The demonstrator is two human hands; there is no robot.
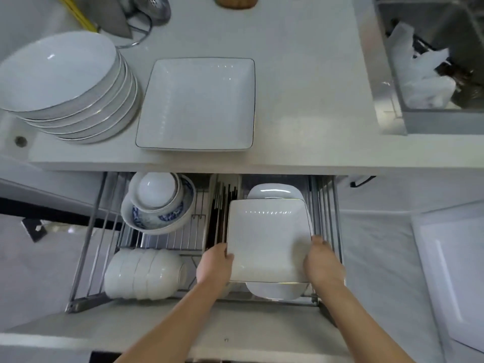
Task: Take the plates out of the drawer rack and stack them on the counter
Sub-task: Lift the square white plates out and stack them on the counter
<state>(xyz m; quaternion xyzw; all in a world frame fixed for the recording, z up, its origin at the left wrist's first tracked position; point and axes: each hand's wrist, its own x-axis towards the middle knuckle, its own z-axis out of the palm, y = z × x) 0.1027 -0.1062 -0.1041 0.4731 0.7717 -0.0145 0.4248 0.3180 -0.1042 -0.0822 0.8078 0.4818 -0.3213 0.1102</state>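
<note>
A white square plate (267, 239) with a thin dark rim is held flat over the right side of the open drawer rack (86, 247). My left hand (214, 265) grips its left edge and my right hand (323, 263) grips its right edge. More white plates (272, 191) stand in the rack beneath it, partly hidden, showing behind and in front of the held plate. On the counter (301, 100) above the drawer lies another square plate (196, 103), flat. To its left stands a stack of several round white deep plates (60, 82).
The drawer's left side holds blue-patterned bowls (159, 203) and a row of white bowls (144, 273). Dark chopsticks (221, 213) sit in a centre slot. A metal rack (125, 24) and a wooden item (237, 1) stand at the counter's back. A sink (432, 61) with clear plastic is at right.
</note>
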